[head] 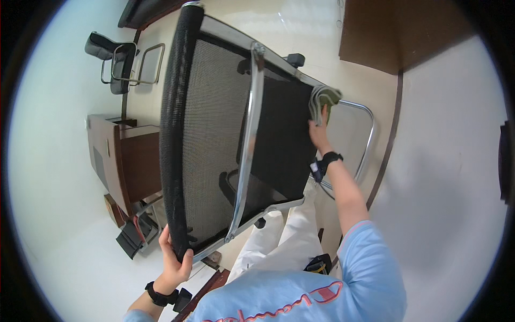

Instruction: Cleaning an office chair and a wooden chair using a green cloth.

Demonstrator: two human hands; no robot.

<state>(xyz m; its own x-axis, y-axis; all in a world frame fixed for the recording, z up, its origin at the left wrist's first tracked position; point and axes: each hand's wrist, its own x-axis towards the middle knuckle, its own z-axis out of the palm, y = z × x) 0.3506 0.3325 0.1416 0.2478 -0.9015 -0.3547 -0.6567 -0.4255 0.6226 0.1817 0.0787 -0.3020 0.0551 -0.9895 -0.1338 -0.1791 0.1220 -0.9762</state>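
Observation:
A mesh office chair with a chrome frame (250,120) stands tilted in front of me, its black mesh back facing me. My left hand (175,257) grips the lower left corner of the padded black top bar (177,120). At the far right side of the chair, my right hand (320,129) presses a folded green cloth with a pale edge (330,96) against the chrome side rail. Each wrist wears a black strap with a small device. Part of the seat and the base is hidden behind the backrest.
A curved chrome tube (368,124) stands right of the chair. A wooden desk (139,173) and a black cantilever chair (122,64) are on the left, with another chair (134,237) below. A brown wooden cabinet (370,36) is at upper right, beside a white wall (438,161).

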